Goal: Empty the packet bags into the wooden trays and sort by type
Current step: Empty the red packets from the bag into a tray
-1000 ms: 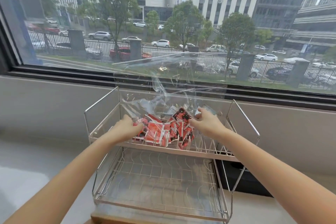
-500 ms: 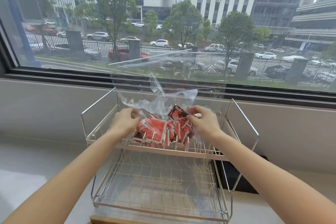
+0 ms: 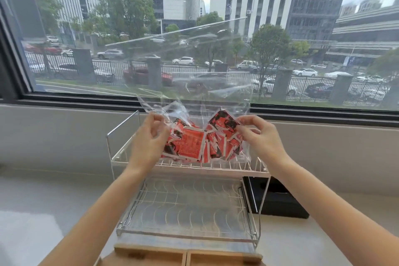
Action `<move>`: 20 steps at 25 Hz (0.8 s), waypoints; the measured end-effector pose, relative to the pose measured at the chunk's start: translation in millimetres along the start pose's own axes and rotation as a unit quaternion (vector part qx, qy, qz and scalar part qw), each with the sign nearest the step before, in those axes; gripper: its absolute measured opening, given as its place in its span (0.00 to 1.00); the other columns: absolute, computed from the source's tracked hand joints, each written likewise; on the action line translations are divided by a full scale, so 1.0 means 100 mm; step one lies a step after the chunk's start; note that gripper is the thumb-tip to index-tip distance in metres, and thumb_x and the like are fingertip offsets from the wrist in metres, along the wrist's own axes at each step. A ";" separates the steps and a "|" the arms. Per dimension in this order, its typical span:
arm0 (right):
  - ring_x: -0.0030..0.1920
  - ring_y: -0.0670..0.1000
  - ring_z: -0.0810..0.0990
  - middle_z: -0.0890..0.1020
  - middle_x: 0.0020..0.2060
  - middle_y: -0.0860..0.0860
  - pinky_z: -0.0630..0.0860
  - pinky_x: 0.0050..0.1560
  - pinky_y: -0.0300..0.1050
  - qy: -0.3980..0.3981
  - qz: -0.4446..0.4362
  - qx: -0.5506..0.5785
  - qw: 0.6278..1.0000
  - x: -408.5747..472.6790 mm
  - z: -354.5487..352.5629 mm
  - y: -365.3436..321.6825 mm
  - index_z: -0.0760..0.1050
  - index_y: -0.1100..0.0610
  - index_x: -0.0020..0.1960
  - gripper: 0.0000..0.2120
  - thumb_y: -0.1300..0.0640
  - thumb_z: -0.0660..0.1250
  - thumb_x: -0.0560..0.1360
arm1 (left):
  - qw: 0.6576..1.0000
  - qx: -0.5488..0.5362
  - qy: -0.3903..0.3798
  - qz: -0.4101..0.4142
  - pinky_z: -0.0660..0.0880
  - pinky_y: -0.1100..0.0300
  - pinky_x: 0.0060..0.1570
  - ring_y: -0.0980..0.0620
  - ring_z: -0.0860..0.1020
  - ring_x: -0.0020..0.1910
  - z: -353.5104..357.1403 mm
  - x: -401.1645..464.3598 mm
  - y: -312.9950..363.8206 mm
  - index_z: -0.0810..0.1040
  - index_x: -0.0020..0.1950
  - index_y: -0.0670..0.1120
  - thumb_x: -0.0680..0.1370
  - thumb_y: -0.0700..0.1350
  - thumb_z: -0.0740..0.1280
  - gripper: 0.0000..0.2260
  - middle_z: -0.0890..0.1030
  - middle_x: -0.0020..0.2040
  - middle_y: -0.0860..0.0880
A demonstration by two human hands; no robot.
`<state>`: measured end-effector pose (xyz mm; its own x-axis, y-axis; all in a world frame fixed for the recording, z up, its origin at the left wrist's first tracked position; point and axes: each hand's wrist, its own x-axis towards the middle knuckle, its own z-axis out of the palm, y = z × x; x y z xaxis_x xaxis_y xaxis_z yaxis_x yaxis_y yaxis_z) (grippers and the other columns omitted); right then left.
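Clear plastic bag (image 3: 194,67) of red packets (image 3: 194,144), pinched by left hand (image 3: 146,140), right hand (image 3: 259,138).

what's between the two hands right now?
Head view: red packets inside a clear bag, held between left hand and right hand above the wire rack.

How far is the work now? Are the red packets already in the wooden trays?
Not yet. Done: nothing visible; the part of the wooden trays that shows at the bottom edge holds no packets. In hand: the left hand and right hand hold the clear bag of red packets above the wire rack. Left: emptying the bag into the trays and sorting.
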<state>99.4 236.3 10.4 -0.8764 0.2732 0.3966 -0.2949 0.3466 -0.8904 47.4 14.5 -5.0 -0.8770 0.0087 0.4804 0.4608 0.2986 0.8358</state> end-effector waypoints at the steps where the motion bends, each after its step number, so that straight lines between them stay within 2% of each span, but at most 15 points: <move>1: 0.46 0.47 0.80 0.82 0.45 0.49 0.77 0.43 0.35 -0.002 0.004 0.002 1.000 -0.19 -0.06 0.00 0.76 0.51 0.46 0.06 0.60 0.65 0.74 | 1.000 -0.017 -0.008 -0.013 0.77 0.47 0.48 0.47 0.80 0.48 0.00 -0.19 0.03 0.70 0.44 0.56 0.74 0.48 0.64 0.04 0.81 0.51 0.47; 2: 0.45 0.46 0.81 0.82 0.45 0.49 0.78 0.40 0.33 -0.006 0.013 0.004 1.000 -0.38 -0.11 0.03 0.76 0.50 0.46 0.05 0.60 0.65 0.74 | 0.999 -0.040 -0.012 -0.031 0.77 0.44 0.47 0.46 0.80 0.47 0.00 -0.37 0.04 0.70 0.42 0.57 0.74 0.47 0.65 0.05 0.81 0.49 0.46; 3: 0.44 0.46 0.81 0.82 0.44 0.49 0.77 0.38 0.32 -0.009 0.027 0.006 1.000 -0.58 -0.14 0.07 0.76 0.50 0.45 0.06 0.60 0.65 0.74 | 0.996 -0.069 -0.009 -0.053 0.78 0.46 0.45 0.47 0.80 0.46 0.02 -0.56 0.04 0.69 0.42 0.55 0.74 0.46 0.65 0.06 0.80 0.46 0.47; 6: 0.40 0.48 0.82 0.83 0.40 0.51 0.76 0.34 0.32 0.002 0.082 0.014 0.997 -1.18 -0.21 0.28 0.78 0.50 0.42 0.06 0.60 0.66 0.73 | 0.980 -0.131 -0.001 -0.147 0.75 0.63 0.35 0.54 0.75 0.42 0.11 -1.08 0.00 0.65 0.49 0.48 0.75 0.38 0.64 0.10 0.75 0.41 0.52; 7: 0.40 0.48 0.81 0.83 0.39 0.51 0.75 0.33 0.32 0.001 0.102 0.013 0.995 -1.37 -0.22 0.35 0.78 0.52 0.42 0.05 0.60 0.66 0.73 | 0.973 -0.144 -0.014 -0.181 0.73 0.64 0.34 0.55 0.74 0.42 0.15 -1.25 -0.05 0.64 0.53 0.47 0.75 0.37 0.63 0.12 0.74 0.42 0.52; 9: 0.41 0.47 0.80 0.82 0.38 0.50 0.74 0.33 0.30 -0.004 0.146 0.010 0.989 -1.69 -0.24 0.52 0.77 0.55 0.42 0.03 0.61 0.66 0.72 | 0.958 -0.157 -0.066 -0.232 0.75 0.62 0.33 0.51 0.76 0.42 0.22 -1.54 -0.19 0.64 0.56 0.43 0.75 0.35 0.62 0.12 0.76 0.44 0.47; 11: 0.43 0.46 0.78 0.80 0.38 0.49 0.72 0.35 0.30 -0.005 0.185 -0.003 0.983 -1.94 -0.24 0.68 0.75 0.56 0.41 0.04 0.62 0.65 0.73 | 0.947 -0.146 -0.107 -0.264 0.77 0.58 0.33 0.48 0.78 0.42 0.26 -1.80 -0.32 0.68 0.51 0.42 0.75 0.35 0.61 0.07 0.77 0.47 0.41; 12: 0.43 0.46 0.78 0.80 0.39 0.48 0.72 0.35 0.30 -0.007 0.204 -0.007 0.979 -2.05 -0.24 0.77 0.74 0.55 0.41 0.05 0.62 0.63 0.74 | 0.944 -0.141 -0.119 -0.274 0.77 0.58 0.34 0.48 0.78 0.42 0.28 -1.93 -0.36 0.69 0.48 0.43 0.75 0.36 0.61 0.05 0.78 0.47 0.41; 14: 0.41 0.48 0.79 0.80 0.39 0.51 0.72 0.34 0.30 -0.012 0.247 0.001 0.969 -2.25 -0.25 0.94 0.75 0.56 0.44 0.06 0.63 0.61 0.75 | 0.939 -0.142 -0.130 -0.283 0.76 0.64 0.31 0.50 0.78 0.39 0.34 -2.17 -0.45 0.71 0.47 0.44 0.75 0.37 0.61 0.03 0.78 0.43 0.45; 17: 0.45 0.54 0.79 0.82 0.41 0.58 0.72 0.41 0.39 -0.042 0.315 0.014 0.948 -2.55 -0.23 1.19 0.79 0.59 0.44 0.08 0.63 0.60 0.74 | 0.939 -0.121 -0.147 -0.287 0.71 0.68 0.31 0.49 0.72 0.35 0.39 -2.43 -0.56 0.70 0.42 0.41 0.75 0.34 0.60 0.04 0.73 0.36 0.47; 18: 0.48 0.52 0.78 0.82 0.44 0.55 0.71 0.43 0.41 -0.052 0.323 0.015 0.945 -2.61 -0.22 1.25 0.80 0.57 0.43 0.09 0.62 0.61 0.74 | 0.937 -0.119 -0.145 -0.294 0.71 0.69 0.32 0.49 0.71 0.36 0.39 -2.49 -0.60 0.71 0.40 0.42 0.75 0.34 0.59 0.05 0.72 0.35 0.47; 20: 0.55 0.45 0.74 0.81 0.53 0.50 0.71 0.51 0.42 -0.049 0.320 0.019 0.946 -2.65 -0.22 1.29 0.80 0.56 0.47 0.07 0.59 0.64 0.73 | 0.931 -0.131 -0.136 -0.313 0.71 0.65 0.36 0.50 0.73 0.39 0.35 -2.54 -0.66 0.71 0.39 0.43 0.76 0.35 0.59 0.07 0.75 0.38 0.48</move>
<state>302.0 228.2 -204.2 -0.9104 0.3317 -0.2473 0.2962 0.1052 -0.9493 234.4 26.0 -191.5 -0.9701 0.1639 -0.1788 -0.1669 0.0835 0.9824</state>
